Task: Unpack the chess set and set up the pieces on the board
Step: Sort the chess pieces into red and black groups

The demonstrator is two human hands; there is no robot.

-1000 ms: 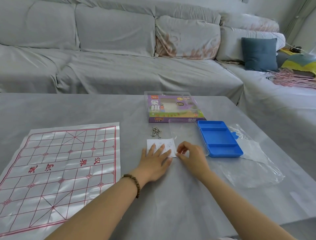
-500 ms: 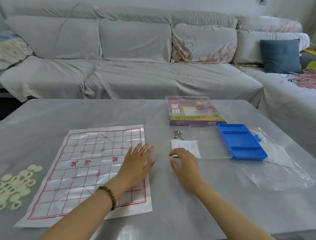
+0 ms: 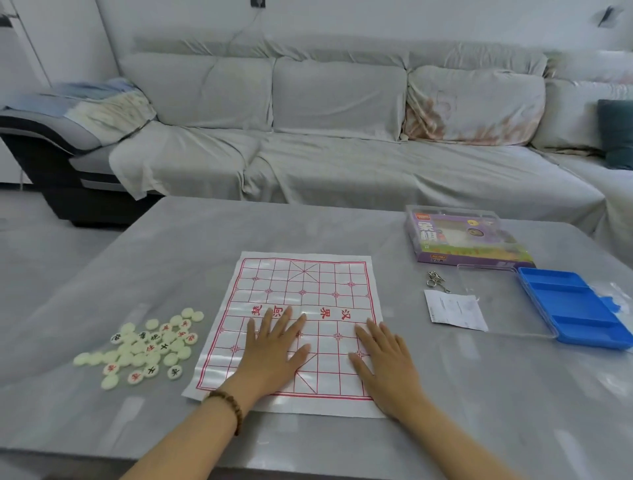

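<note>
A long sofa (image 3: 335, 154) under a loose pale grey cover (image 3: 191, 161) fills the far side from ten o'clock to two o'clock and turns toward the viewer at three o'clock. Of its back cushions (image 3: 339, 96), the one at one o'clock bears a faded pinkish print. A dark teal pillow (image 3: 618, 133) leans at the right edge. At ten o'clock a folded blue and cream blanket (image 3: 99, 106) lies over the sofa's arm, whose dark base (image 3: 58, 192) shows below the cover. Behind, a plain white wall (image 3: 376, 20) carries a socket (image 3: 257, 3) at twelve o'clock with a thin cord (image 3: 245, 27) hanging down. The floor (image 3: 24, 219) at nine o'clock is pale grey. The grey surface (image 3: 191, 246) nearest shows soft patches of glare.
</note>
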